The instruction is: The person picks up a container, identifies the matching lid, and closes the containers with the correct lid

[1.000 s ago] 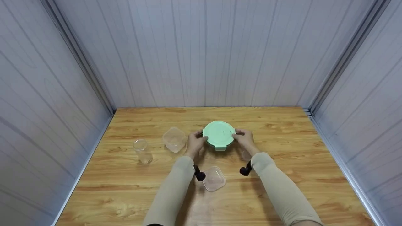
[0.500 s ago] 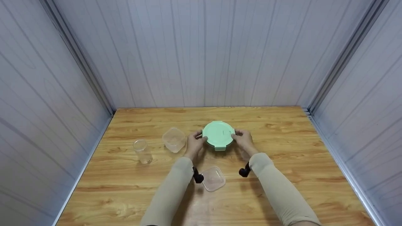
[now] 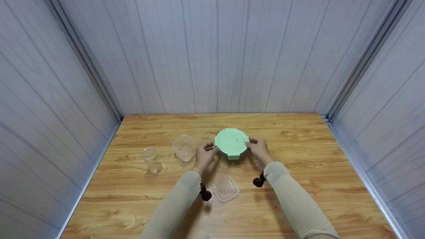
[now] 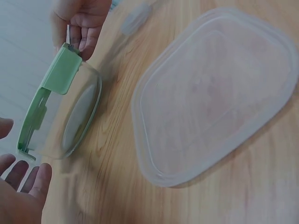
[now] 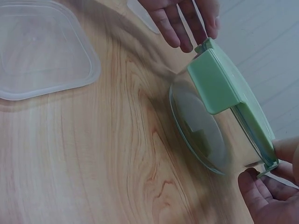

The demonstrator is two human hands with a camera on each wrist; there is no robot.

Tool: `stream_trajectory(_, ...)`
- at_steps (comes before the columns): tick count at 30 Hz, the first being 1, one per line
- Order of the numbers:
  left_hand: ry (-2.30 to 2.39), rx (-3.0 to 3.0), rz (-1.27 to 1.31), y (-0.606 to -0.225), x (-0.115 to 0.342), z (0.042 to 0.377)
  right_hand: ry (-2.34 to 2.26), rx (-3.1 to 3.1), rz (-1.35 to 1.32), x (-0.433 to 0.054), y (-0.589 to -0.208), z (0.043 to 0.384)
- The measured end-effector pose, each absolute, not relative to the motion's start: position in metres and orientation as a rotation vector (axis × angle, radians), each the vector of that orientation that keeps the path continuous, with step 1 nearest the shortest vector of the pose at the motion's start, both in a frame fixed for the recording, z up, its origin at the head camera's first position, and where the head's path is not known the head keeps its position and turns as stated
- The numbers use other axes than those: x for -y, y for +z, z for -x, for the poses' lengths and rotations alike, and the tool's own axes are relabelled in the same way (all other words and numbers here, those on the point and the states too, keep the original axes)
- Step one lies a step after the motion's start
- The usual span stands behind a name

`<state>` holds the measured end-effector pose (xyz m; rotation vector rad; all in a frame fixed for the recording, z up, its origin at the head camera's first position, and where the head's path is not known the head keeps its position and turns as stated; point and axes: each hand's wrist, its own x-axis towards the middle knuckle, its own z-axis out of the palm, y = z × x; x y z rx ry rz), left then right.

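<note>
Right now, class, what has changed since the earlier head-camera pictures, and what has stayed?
The left hand has drawn back slightly toward the person and its sleeve has swung left. Its fingers look loose, but whether it has fully let go of the green-lidded bowl is unclear. The right hand still grips the bowl; the cup, tub and square lid stayed put.

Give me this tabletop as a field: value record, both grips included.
main item: green lid on clear round bowl
left grip: fingers extended by the lid's left edge, contact unclear
right grip: pinches the lid's right edge
tub: translucent, squarish, left of the bowl
jar: clear, left of the tub
loose cover: clear, rounded square, on the table between the forearms
unidentified: small clear object
</note>
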<state>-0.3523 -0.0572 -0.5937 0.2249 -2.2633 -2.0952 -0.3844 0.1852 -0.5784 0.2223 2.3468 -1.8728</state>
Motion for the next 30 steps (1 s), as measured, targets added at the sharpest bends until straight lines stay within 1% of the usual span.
stream_trajectory(10, -2.195, 2.273, -0.249, -0.592, 0.064, 0.337, -1.917, -2.267, -0.264, -0.186, -0.576, 0.385)
stream_trajectory(16, -2.203, 2.305, -0.209, -0.589, 0.067, 0.328, -1.888, -2.293, -0.282, -0.185, -0.576, 0.386)
stream_trajectory(25, -2.131, 2.338, -0.138, -0.587, 0.073, 0.319, -1.782, -2.402, -0.211, -0.185, -0.576, 0.386)
stream_trajectory(30, -2.133, 2.309, -0.143, -0.585, 0.077, 0.315, -1.764, -2.407, -0.196, -0.186, -0.575, 0.387)
